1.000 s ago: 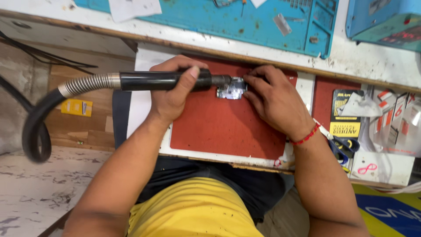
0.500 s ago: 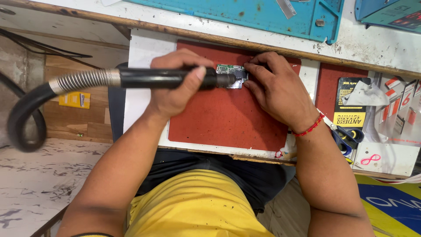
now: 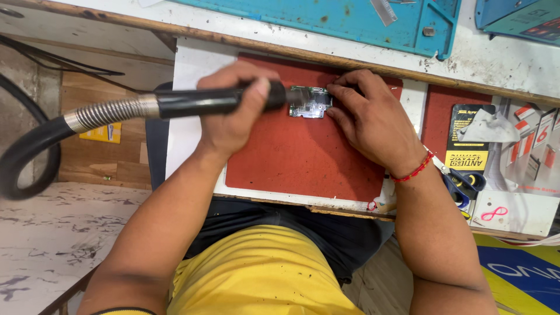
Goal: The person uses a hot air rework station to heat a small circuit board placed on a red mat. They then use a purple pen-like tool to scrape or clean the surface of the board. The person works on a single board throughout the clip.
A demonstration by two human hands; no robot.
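A black hot-air handpiece (image 3: 216,100) is gripped in the closed left hand (image 3: 233,111) and aimed at a small circuit board (image 3: 310,102), which is pinned by the right hand (image 3: 373,125) fingers (image 3: 341,90) on a red mat (image 3: 297,157) on the surface

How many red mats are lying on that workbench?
2: a large red rubber mat under both hands and the small circuit board; a narrower red mat to its right, partly covered by packaging.

Black-and-yellow package (image 3: 466,140) at right, red-white packets (image 3: 534,146) beside; yellow label (image 3: 105,133) at left.
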